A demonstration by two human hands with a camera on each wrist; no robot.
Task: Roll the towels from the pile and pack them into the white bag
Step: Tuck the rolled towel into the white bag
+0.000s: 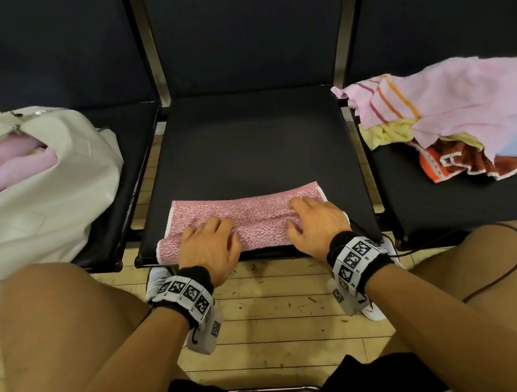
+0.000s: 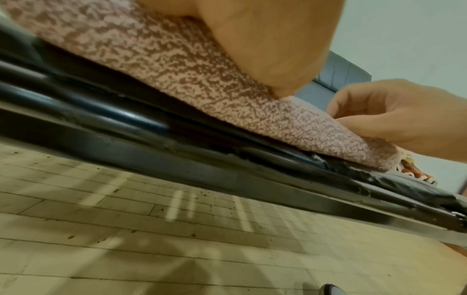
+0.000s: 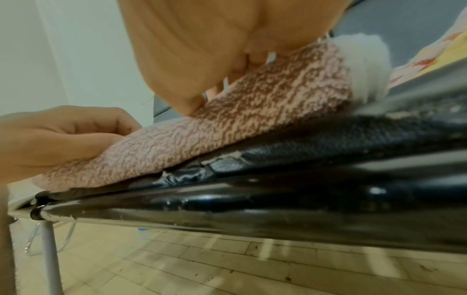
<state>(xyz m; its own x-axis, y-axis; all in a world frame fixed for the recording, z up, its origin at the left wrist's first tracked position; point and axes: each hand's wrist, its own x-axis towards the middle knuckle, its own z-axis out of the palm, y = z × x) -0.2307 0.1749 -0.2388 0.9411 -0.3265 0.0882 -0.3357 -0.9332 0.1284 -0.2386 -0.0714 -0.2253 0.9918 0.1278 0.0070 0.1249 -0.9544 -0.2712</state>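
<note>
A pink speckled towel (image 1: 246, 213) lies across the front of the middle black seat (image 1: 252, 145), with its near edge rolled up. My left hand (image 1: 210, 245) and right hand (image 1: 315, 224) sit on that roll, fingers curled over it. The left wrist view shows the towel (image 2: 156, 59) under my left palm (image 2: 265, 40), and my right hand (image 2: 394, 119) pinching the roll. From the right wrist, the towel (image 3: 265, 99) and my left hand's curled fingers (image 3: 63, 131) show. The white bag (image 1: 44, 202) lies open on the left seat, with pink towels (image 1: 2, 168) inside. The towel pile (image 1: 453, 118) is on the right seat.
Three black seats stand in a row with dark backrests behind them. Metal frame bars (image 1: 154, 63) separate the seats. My bare knees (image 1: 73, 327) flank the middle seat's front edge above a wooden floor (image 1: 276, 315). A thin black cable (image 1: 513, 264) runs over my right thigh.
</note>
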